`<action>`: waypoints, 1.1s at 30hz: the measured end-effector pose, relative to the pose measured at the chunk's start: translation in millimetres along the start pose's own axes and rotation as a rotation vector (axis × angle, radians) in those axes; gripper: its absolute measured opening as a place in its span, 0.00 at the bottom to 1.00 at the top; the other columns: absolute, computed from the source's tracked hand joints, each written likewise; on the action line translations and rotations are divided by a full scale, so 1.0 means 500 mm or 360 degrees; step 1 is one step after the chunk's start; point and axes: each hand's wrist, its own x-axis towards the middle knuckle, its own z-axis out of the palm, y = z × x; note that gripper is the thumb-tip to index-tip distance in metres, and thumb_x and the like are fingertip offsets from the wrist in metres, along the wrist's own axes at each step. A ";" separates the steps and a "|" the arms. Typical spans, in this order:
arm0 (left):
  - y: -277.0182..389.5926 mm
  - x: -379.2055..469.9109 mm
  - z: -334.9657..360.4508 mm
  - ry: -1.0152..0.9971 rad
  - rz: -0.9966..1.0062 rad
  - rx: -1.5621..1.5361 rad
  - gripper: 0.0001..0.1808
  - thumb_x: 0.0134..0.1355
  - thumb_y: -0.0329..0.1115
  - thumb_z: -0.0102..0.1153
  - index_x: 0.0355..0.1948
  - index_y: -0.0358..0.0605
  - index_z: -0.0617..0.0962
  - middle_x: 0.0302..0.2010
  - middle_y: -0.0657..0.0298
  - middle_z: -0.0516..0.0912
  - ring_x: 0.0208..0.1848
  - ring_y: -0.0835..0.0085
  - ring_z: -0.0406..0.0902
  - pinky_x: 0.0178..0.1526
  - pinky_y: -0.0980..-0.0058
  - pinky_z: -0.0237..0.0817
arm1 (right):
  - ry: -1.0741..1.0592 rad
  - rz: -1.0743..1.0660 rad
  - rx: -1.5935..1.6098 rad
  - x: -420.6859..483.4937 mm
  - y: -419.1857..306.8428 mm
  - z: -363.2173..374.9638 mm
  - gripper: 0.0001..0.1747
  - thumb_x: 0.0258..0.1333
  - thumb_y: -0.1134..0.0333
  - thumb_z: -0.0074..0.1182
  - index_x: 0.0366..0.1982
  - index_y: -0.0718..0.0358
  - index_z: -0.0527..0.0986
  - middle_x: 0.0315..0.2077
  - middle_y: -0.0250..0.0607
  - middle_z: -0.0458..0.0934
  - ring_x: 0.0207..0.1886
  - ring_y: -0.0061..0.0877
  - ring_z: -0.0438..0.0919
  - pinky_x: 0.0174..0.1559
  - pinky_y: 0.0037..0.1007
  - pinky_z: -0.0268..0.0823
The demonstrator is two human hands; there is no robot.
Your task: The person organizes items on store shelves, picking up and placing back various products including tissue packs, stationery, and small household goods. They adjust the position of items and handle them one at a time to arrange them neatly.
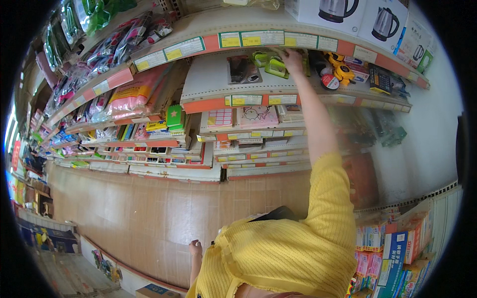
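Note:
My right hand (pixel 291 59) reaches onto an upper shelf, at the right side of a green tape dispenser (pixel 276 67); the fingers lie partly under the shelf above, so I cannot tell whether they hold anything. Another green item (pixel 260 58) sits just left of the dispenser. A black item in clear packaging (pixel 243 69) lies further left. To the right of the hand are yellow tape measures (pixel 341 69), a round roll with a red label (pixel 329 81) and a boxed calculator (pixel 380 79). My left hand (pixel 195 246) hangs low beside my body, fingers loosely curled, above the floor.
Boxed electric kettles (pixel 384 24) stand on the shelf above. Bagged goods (pixel 130 93) and green notebooks (pixel 174 116) fill shelves at the left. Stationery lies on lower shelves. Stacked packaged goods (pixel 391 257) are at the lower right. A cardboard box (pixel 157 292) sits at the bottom edge.

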 end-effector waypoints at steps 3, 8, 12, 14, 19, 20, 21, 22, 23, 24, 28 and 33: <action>0.046 0.010 -0.058 0.0185 0.0276 -0.0006 0.13 0.51 0.33 0.62 0.40 0.49 0.81 0.39 0.52 0.79 0.46 0.53 0.73 0.50 0.59 0.66 | 0.0296 -0.0058 0.0206 0.005 0.030 -0.030 0.21 0.56 0.54 0.54 0.47 0.57 0.78 0.36 0.52 0.81 0.39 0.45 0.79 0.45 0.42 0.69; 0.288 0.072 -0.214 0.0397 0.0888 0.0004 0.15 0.52 0.26 0.57 0.43 0.45 0.78 0.44 0.52 0.77 0.51 0.53 0.71 0.53 0.58 0.62 | 0.0321 -0.0521 0.0401 -0.082 -0.006 -0.083 0.18 0.53 0.70 0.57 0.48 0.60 0.76 0.42 0.51 0.78 0.45 0.42 0.79 0.46 0.37 0.70; 0.578 0.089 -0.308 0.0475 0.1300 -0.0079 0.17 0.55 0.25 0.56 0.47 0.45 0.77 0.51 0.51 0.74 0.55 0.52 0.68 0.56 0.57 0.60 | -0.0162 -0.0460 0.0247 -0.154 -0.004 -0.078 0.24 0.50 0.77 0.54 0.52 0.57 0.73 0.51 0.51 0.72 0.50 0.45 0.75 0.53 0.37 0.68; 0.714 0.082 -0.328 0.0502 0.1529 -0.0142 0.18 0.54 0.24 0.56 0.48 0.45 0.76 0.51 0.51 0.73 0.55 0.51 0.68 0.57 0.58 0.59 | -0.0263 -0.0374 0.0179 -0.175 -0.011 -0.078 0.27 0.48 0.79 0.52 0.53 0.56 0.71 0.52 0.52 0.71 0.51 0.46 0.73 0.56 0.39 0.66; 0.963 0.071 -0.329 0.0436 0.1983 -0.0317 0.21 0.51 0.24 0.60 0.48 0.45 0.76 0.53 0.52 0.73 0.56 0.52 0.68 0.58 0.59 0.59 | -0.0377 -0.0122 0.0242 -0.161 -0.002 -0.089 0.20 0.53 0.65 0.54 0.48 0.63 0.68 0.49 0.54 0.74 0.51 0.45 0.74 0.51 0.40 0.68; 0.997 0.076 -0.331 0.0435 0.2059 -0.0293 0.21 0.51 0.23 0.60 0.48 0.44 0.76 0.53 0.52 0.73 0.56 0.52 0.68 0.57 0.59 0.60 | -0.0348 -0.0052 0.0230 -0.161 -0.021 -0.082 0.22 0.54 0.61 0.55 0.49 0.64 0.68 0.47 0.55 0.75 0.50 0.46 0.75 0.50 0.40 0.68; 1.044 0.071 -0.334 0.0436 0.2139 -0.0246 0.21 0.51 0.23 0.59 0.48 0.43 0.76 0.52 0.51 0.73 0.55 0.52 0.68 0.56 0.59 0.61 | -0.0314 0.0018 0.0192 -0.157 -0.030 -0.081 0.25 0.55 0.57 0.56 0.49 0.65 0.67 0.46 0.55 0.76 0.49 0.46 0.76 0.49 0.40 0.68; 1.088 0.069 -0.334 0.0381 0.2205 -0.0280 0.20 0.51 0.23 0.59 0.48 0.43 0.76 0.52 0.51 0.73 0.54 0.52 0.69 0.56 0.59 0.61 | -0.0277 0.0018 0.0112 -0.154 -0.027 -0.076 0.31 0.54 0.50 0.57 0.50 0.67 0.66 0.42 0.57 0.78 0.46 0.46 0.77 0.48 0.41 0.69; 1.126 0.071 -0.335 0.0332 0.2264 -0.0304 0.20 0.52 0.23 0.58 0.48 0.43 0.76 0.52 0.52 0.74 0.53 0.52 0.69 0.55 0.60 0.61 | -0.0276 0.0058 0.0100 -0.152 -0.034 -0.073 0.32 0.54 0.50 0.57 0.50 0.66 0.66 0.42 0.57 0.78 0.47 0.46 0.77 0.48 0.41 0.69; 1.160 0.082 -0.331 0.0358 0.2323 -0.0298 0.20 0.52 0.23 0.59 0.48 0.43 0.76 0.52 0.52 0.74 0.53 0.52 0.69 0.55 0.59 0.61 | -0.0276 0.0099 0.0091 -0.152 -0.043 -0.066 0.32 0.54 0.50 0.57 0.51 0.66 0.66 0.42 0.58 0.78 0.47 0.45 0.77 0.49 0.41 0.68; 1.286 0.121 -0.307 0.0351 0.2526 -0.0362 0.20 0.51 0.25 0.60 0.48 0.43 0.76 0.52 0.52 0.73 0.52 0.51 0.69 0.55 0.58 0.61 | 0.0077 0.0006 -0.0032 -0.159 -0.038 -0.069 0.31 0.51 0.52 0.60 0.50 0.67 0.67 0.41 0.56 0.77 0.45 0.47 0.76 0.47 0.42 0.68; 1.383 0.170 -0.241 0.0423 0.2794 -0.0037 0.20 0.53 0.34 0.61 0.49 0.46 0.76 0.57 0.51 0.70 0.60 0.51 0.64 0.60 0.53 0.59 | 0.0210 -0.0013 -0.0596 -0.086 -0.003 -0.077 0.34 0.50 0.51 0.60 0.51 0.67 0.67 0.42 0.55 0.75 0.49 0.44 0.71 0.53 0.42 0.63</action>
